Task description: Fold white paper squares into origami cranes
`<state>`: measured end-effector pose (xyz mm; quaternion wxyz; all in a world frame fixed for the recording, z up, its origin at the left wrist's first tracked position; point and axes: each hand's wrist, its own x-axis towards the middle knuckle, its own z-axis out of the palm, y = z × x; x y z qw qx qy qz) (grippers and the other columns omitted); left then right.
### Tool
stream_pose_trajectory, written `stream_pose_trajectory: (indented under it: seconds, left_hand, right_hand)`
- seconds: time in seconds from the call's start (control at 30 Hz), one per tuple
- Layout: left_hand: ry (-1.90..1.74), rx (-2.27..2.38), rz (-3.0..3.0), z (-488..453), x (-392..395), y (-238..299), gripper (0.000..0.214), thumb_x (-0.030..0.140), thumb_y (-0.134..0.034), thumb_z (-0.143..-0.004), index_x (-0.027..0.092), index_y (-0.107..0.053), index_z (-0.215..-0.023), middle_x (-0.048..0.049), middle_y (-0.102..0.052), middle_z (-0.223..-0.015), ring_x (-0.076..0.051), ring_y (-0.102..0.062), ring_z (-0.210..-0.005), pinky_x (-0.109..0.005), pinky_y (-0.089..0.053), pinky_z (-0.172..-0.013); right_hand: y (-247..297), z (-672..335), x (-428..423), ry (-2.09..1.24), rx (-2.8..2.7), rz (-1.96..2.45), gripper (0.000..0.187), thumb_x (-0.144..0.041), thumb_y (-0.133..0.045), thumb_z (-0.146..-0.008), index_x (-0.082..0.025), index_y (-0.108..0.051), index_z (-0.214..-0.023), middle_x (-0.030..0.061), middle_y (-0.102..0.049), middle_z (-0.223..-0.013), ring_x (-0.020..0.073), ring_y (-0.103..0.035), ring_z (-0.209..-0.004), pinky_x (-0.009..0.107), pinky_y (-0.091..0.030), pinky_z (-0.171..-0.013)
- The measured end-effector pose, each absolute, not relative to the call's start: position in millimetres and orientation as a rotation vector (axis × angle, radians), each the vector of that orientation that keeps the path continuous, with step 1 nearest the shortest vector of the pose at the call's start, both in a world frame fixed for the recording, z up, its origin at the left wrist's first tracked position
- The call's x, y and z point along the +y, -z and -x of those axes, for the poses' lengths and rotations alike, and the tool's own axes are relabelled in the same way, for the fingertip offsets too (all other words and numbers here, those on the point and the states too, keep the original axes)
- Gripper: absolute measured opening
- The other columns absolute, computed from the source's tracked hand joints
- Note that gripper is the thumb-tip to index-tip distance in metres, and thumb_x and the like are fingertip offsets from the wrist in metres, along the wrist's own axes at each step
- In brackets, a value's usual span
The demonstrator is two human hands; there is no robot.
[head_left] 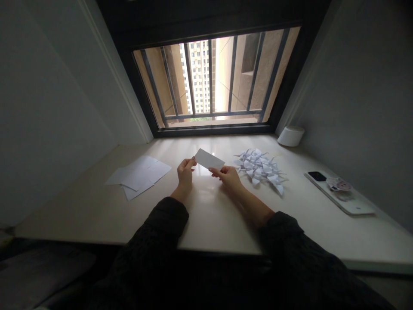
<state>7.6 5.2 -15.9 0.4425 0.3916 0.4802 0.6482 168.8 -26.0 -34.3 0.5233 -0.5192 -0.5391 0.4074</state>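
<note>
A small sheet of paper [210, 159], rectangular and grey against the window light, is held up above the sill between both hands. My left hand [185, 171] pinches its left end between thumb and fingers. At its lower right edge, my right hand [228, 175] grips it with the thumb on the near face. Just right of that hand lies a pile of folded white paper cranes [260, 167], with pointed wings and tails. Several loose white paper sheets [138, 174] overlap flat on the left.
The white sill [219, 228] ends at a near edge by my sleeves. A white phone [342, 193] with a round grip lies at the right, and a white cylindrical object [291, 136] stands in the back right corner. A barred window [213, 82] is behind.
</note>
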Motion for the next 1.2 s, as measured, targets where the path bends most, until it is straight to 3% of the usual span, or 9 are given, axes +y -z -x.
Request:
stream_pose_trajectory:
  seconds: [0.17, 0.3, 0.37, 0.47, 0.63, 0.87, 1.03, 1.2]
  left_hand:
    - [-1.78, 1.296, -0.866, 1.3, 7.9, 12.7, 0.038, 0.052, -0.065, -0.069, 0.016, -0.063, -0.081, -0.005, -0.065, -0.081, -0.013, -0.057, -0.072, -0.023, -0.038, -0.06]
    - [-1.621, 1.207, -1.167, -9.4, -1.7, 10.8, 0.046, 0.055, -0.065, -0.071, 0.017, -0.062, -0.097, -0.0068, -0.067, -0.082, -0.014, -0.06, -0.068, -0.025, -0.044, -0.058]
    - [-1.504, 1.135, -1.158, -16.8, -7.1, 10.9, 0.061, 0.054, -0.069, -0.069, 0.018, -0.054, -0.116, -0.0103, -0.068, -0.096, -0.018, -0.064, -0.078, -0.027, -0.048, -0.062]
    - [-1.326, 1.05, -1.095, -22.3, -11.3, 10.6, 0.077, 0.052, -0.072, -0.067, 0.019, -0.043, -0.13, -0.016, -0.064, -0.112, -0.025, -0.065, -0.094, -0.033, -0.051, -0.071]
    - [-1.235, 1.024, -1.068, -21.2, -11.8, 6.8, 0.071, 0.051, -0.071, -0.068, 0.02, -0.047, -0.127, -0.0166, -0.064, -0.115, -0.027, -0.064, -0.1, -0.037, -0.049, -0.079]
    - [-1.256, 1.032, -1.06, -22.7, -13.0, 5.6, 0.071, 0.047, -0.075, -0.066, 0.02, -0.046, -0.126, -0.0153, -0.066, -0.112, -0.025, -0.065, -0.097, -0.038, -0.048, -0.081]
    - [-1.286, 1.044, -1.107, -20.4, -10.5, 9.0, 0.07, 0.044, -0.076, -0.065, 0.02, -0.048, -0.125, -0.0146, -0.065, -0.111, -0.025, -0.063, -0.098, -0.036, -0.049, -0.081]
    - [-1.225, 1.021, -1.19, -20.0, -10.6, 10.6, 0.066, 0.041, -0.077, -0.064, 0.021, -0.053, -0.122, -0.0137, -0.065, -0.113, -0.024, -0.062, -0.1, -0.038, -0.047, -0.084]
  right_hand:
    - [32.3, -179.7, -26.0, -0.691, -1.316, 1.375, 0.039, -0.055, -0.065, -0.068, -0.017, -0.07, -0.061, 0.0049, -0.068, -0.061, 0.0166, -0.057, -0.056, 0.027, -0.038, -0.056]
    - [27.2, -180.9, -29.2, -0.483, -1.382, 1.435, 0.042, -0.055, -0.054, -0.079, -0.019, -0.071, -0.065, 0.0032, -0.066, -0.062, 0.0152, -0.052, -0.052, 0.028, -0.035, -0.054]
    - [25.9, -179.2, -30.7, -0.385, -1.47, 1.419, 0.04, -0.051, -0.051, -0.083, -0.02, -0.071, -0.069, 0.003, -0.065, -0.065, 0.0153, -0.051, -0.054, 0.028, -0.036, -0.056]
    - [26.5, -177.2, -31.5, -0.272, -1.617, 1.37, 0.034, -0.044, -0.049, -0.087, -0.022, -0.071, -0.072, 0.0036, -0.064, -0.069, 0.0166, -0.053, -0.061, 0.029, -0.037, -0.06]
    - [30.2, -177.1, -30.1, -0.253, -1.756, 1.31, 0.024, -0.034, -0.051, -0.088, -0.027, -0.073, -0.091, 0.004, -0.067, -0.078, 0.0193, -0.056, -0.072, 0.03, -0.04, -0.065]
    - [30.5, -177.0, -32.3, -0.274, -1.836, 1.274, 0.025, -0.035, -0.056, -0.086, -0.029, -0.07, -0.105, 0.0046, -0.07, -0.089, 0.0205, -0.058, -0.079, 0.032, -0.043, -0.07]
    - [25.1, -175.1, -35.3, -0.519, -1.676, 1.221, 0.046, -0.049, -0.071, -0.07, -0.026, -0.068, -0.11, 0.0065, -0.07, -0.1, 0.0211, -0.062, -0.084, 0.034, -0.047, -0.076]
    - [22.1, -175.4, -31.4, -0.796, -1.464, 1.133, 0.045, -0.051, -0.069, -0.07, -0.024, -0.069, -0.105, 0.0077, -0.07, -0.103, 0.0208, -0.065, -0.086, 0.034, -0.05, -0.075]
